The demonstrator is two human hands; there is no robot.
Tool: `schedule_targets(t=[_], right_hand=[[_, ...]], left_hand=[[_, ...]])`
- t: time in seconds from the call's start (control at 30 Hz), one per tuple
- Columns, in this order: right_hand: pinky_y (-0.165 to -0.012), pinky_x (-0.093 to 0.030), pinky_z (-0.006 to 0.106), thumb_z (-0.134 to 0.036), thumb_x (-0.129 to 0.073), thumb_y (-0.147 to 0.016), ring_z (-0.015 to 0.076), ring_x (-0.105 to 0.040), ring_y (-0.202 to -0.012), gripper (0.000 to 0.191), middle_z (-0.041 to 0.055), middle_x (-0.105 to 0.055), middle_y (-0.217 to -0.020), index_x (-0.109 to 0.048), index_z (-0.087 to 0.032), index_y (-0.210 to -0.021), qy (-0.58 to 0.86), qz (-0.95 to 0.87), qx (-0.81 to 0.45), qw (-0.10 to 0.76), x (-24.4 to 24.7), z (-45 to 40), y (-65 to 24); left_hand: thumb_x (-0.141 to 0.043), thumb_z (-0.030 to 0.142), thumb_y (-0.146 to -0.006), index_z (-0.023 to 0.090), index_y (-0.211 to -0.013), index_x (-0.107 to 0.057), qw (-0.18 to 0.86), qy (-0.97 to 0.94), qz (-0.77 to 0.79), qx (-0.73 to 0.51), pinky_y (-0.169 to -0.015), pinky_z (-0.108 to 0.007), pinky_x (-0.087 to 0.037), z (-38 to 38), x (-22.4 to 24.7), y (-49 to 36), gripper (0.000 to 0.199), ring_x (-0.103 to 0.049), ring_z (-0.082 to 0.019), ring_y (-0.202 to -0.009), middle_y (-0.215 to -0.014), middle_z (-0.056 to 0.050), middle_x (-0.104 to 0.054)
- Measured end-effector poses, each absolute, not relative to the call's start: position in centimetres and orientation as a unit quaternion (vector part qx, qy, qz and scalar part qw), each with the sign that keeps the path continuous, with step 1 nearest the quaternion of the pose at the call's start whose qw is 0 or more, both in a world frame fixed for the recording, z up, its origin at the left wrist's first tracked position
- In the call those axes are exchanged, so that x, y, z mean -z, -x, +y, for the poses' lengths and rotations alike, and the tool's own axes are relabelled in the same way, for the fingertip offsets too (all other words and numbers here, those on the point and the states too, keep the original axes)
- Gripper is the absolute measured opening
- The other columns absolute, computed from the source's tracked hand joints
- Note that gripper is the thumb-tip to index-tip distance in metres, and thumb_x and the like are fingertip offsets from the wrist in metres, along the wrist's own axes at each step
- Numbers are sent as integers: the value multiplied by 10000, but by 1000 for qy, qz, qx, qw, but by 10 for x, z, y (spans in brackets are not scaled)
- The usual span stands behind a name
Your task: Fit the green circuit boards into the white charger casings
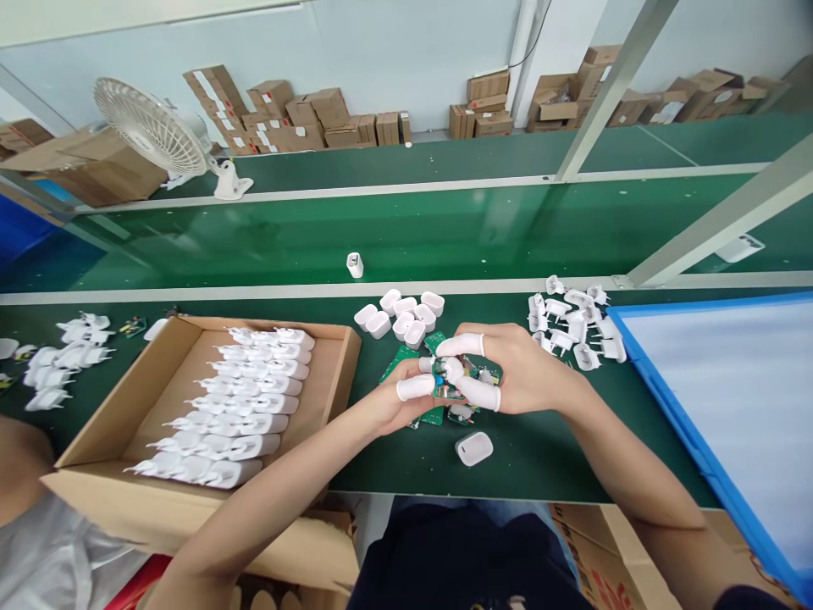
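Between my two hands is a small green circuit board with components on it and a white piece against it. My left hand is closed, pinching the board from the left. From the right, my right hand closes its thumb and index finger around the board and the white piece; which of them it grips more is hard to tell. White finger cots cover several fingertips. More green boards lie beneath the hands, partly hidden. Nearer me on the table is a white charger housing.
White housings stand grouped behind my hands. White plug parts are heaped at right, beside a blue-edged tray. At left, a cardboard box holds rows of white chargers. Another person's arm shows at far left.
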State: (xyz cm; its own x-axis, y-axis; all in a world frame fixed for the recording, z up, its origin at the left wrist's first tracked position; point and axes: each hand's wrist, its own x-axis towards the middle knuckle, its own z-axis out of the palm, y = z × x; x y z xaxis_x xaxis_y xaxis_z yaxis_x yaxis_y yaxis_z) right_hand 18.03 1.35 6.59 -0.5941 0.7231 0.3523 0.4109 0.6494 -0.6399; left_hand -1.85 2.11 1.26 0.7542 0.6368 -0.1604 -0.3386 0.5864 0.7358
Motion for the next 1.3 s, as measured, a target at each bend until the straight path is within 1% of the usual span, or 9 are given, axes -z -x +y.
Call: schedule_targets(t=[0.1, 0.23, 0.37, 0.6, 0.73, 0.87, 1.0, 1.2, 1.3], right_hand=[[-619, -427, 239, -112, -567, -785, 127, -530, -707, 195, 17, -581, -865, -588, -203, -956, 338, -841, -279, 317, -65, 16, -179], [-712, -464, 267, -165, -605, -820, 156, -562, -835, 202, 36, -586, -969, -581, -206, -1016, 325, -844, -322, 280, -69, 19, -181], [-686, -453, 257, -237, -628, -856, 147, -563, -809, 167, 33, -593, -942, -596, -200, -1016, 327, -836, -325, 298, -68, 21, -182], [-679, -447, 257, -260, -627, -870, 135, -549, -775, 107, 20, -591, -876, -621, -203, -960, 317, -808, -368, 333, -65, 23, -181], [-681, -497, 260, -332, -651, -843, 136, -579, -804, 174, 24, -568, -930, -621, -189, -938, 260, -732, -540, 323, -59, 30, -183], [-616, -512, 237, -325, -700, -799, 110, -595, -709, 205, 1, -562, -878, -601, -163, -879, 229, -636, -678, 289, -49, 36, -181], [-630, -512, 220, -290, -702, -802, 104, -583, -740, 177, -6, -554, -878, -604, -165, -881, 263, -642, -646, 319, -44, 39, -177], [-607, -499, 241, -383, -679, -811, 124, -572, -717, 243, 0, -578, -831, -618, -164, -897, 237, -647, -657, 305, -42, 40, -174], [-627, -484, 232, -357, -698, -800, 109, -555, -712, 212, -1, -575, -843, -636, -164, -861, 269, -667, -611, 330, -40, 38, -173]], left_hand=[[-789, 325, -668, 117, -957, -723, 862, -351, 214, -298, -954, -496, -489, 22, -12, 18, 363, -657, -267, -949, -962, -116, -703], [-803, 287, -653, 111, -949, -726, 865, -325, 222, -312, -930, -467, -517, 22, -10, 16, 353, -658, -237, -915, -944, -100, -702], [-783, 272, -688, 114, -965, -727, 865, -333, 216, -307, -922, -445, -529, 22, -8, 15, 323, -659, -232, -932, -955, -97, -708], [-807, 319, -655, 112, -950, -724, 847, -378, 225, -299, -931, -507, -513, 23, -13, 17, 370, -680, -281, -912, -910, -106, -714], [-815, 350, -625, 101, -947, -720, 844, -398, 228, -279, -866, -454, -533, 20, -16, 17, 418, -690, -272, -838, -872, -111, -708], [-807, 364, -628, 102, -956, -720, 846, -408, 219, -263, -819, -377, -524, 18, -14, 16, 428, -682, -239, -803, -884, -120, -710], [-809, 359, -633, 100, -925, -726, 839, -397, 234, -289, -772, -342, -530, 22, -12, 15, 399, -671, -214, -771, -853, -111, -707], [-808, 354, -643, 109, -949, -720, 850, -378, 227, -289, -884, -476, -517, 21, -16, 14, 402, -686, -287, -875, -891, -130, -720], [-811, 326, -647, 101, -946, -719, 849, -375, 237, -287, -896, -471, -518, 20, -15, 14, 385, -683, -280, -888, -903, -129, -717]])
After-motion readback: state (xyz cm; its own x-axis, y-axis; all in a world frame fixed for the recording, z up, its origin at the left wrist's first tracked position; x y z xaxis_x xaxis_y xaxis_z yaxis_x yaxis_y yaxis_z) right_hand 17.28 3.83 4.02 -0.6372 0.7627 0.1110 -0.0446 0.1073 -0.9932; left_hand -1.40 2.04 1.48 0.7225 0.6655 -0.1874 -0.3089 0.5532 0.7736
